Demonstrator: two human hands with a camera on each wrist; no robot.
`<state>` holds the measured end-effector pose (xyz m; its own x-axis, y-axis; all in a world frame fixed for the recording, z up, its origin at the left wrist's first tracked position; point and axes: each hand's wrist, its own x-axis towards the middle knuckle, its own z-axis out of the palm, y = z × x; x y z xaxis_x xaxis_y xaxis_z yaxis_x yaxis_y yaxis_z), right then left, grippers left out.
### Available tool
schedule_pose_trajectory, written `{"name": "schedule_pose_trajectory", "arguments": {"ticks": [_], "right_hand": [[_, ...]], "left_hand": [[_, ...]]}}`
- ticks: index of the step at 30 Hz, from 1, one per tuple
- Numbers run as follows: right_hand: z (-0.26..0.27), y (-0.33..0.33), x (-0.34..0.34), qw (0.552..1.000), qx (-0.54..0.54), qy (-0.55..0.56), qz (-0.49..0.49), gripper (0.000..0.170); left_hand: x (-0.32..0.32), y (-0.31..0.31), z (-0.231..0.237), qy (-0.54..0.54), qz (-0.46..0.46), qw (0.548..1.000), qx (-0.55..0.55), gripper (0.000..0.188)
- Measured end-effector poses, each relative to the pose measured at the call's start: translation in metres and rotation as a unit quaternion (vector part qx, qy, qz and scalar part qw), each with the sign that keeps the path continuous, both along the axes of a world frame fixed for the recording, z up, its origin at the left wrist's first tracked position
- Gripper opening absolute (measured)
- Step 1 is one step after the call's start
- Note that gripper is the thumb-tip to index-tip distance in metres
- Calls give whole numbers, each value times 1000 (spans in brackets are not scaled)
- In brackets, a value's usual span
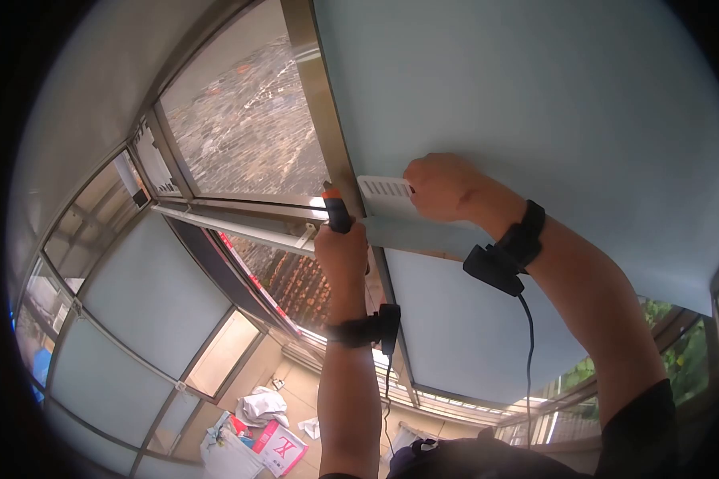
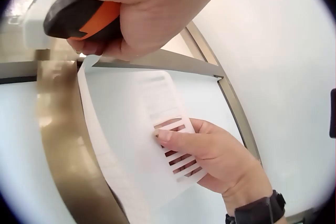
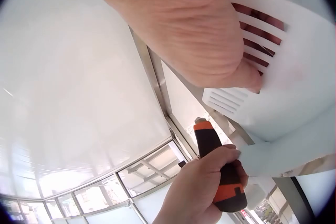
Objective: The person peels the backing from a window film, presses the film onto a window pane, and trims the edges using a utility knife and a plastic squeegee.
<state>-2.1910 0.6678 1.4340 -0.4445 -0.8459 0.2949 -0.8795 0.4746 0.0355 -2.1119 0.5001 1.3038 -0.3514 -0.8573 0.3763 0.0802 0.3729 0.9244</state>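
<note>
The left hand (image 1: 343,254) grips a black and orange tool (image 3: 209,142), which looks like a utility knife, beside the brass-coloured window frame (image 2: 63,129). In the right hand (image 1: 446,188) is a white slotted plastic piece (image 1: 383,188), pinched at its slots with the thumb in front, as the left wrist view shows (image 2: 176,124). The slotted piece lies against a pale blue-white sheet (image 1: 535,96) on the glass. Along the frame a loose strip of the sheet (image 2: 97,124) hangs just under the left hand. Whether a blade is out cannot be told.
A white rail (image 1: 240,227) runs left from the frame. Beyond the glass lies a tiled roof (image 1: 248,120). Bags and a pink-and-white packet (image 1: 281,449) lie on the floor at the lower left. Cables hang from both wrist cameras.
</note>
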Motion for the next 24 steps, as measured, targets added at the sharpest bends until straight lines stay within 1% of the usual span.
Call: {"name": "schedule_pose_trajectory", "arguments": {"ticks": [1,3,4,6,10,12,13,15,16,18,19,21,22,23,24], "right_hand": [[0,0,0,1000,-3,-2,-3,19],[1,0,0,1000,-11,-1,0,18],[2,0,0,1000,-13,-1,-2,18],[4,0,2,1000,-4,-15,-7,17],[3,-1,2,1000,-10,-10,-1,17],[4,0,3,1000,9,4,6,17],[4,1,4,1000,8,4,6,17],[2,2,6,1000,7,-1,12,18],[2,2,6,1000,6,-1,13,18],[2,1,5,1000,12,-5,12,18],[1,0,4,1000,10,-7,13,18],[0,-1,4,1000,6,0,20,19],[1,-1,4,1000,1,-1,26,19],[1,2,5,1000,-3,4,29,19],[1,2,6,999,-8,10,34,18]], "left_hand": [[6,4,1,-2,-3,1000,-3,28],[14,9,5,-85,3,996,5,24],[14,10,5,-85,1,996,2,24],[14,12,5,-161,44,979,-116,24],[16,13,6,-186,53,970,-150,24],[20,12,6,-152,2,983,-99,25],[23,16,8,-152,2,983,-101,25],[35,27,12,-52,-70,996,18,28],[41,28,10,-52,-70,996,17,28],[57,24,6,73,-133,983,102,31],[66,22,7,72,-131,984,101,31],[92,12,14,91,-226,961,133,28],[105,1,19,39,-256,949,180,33],[112,0,17,38,-248,952,177,33],[119,-2,13,108,-284,927,221,37]]}}
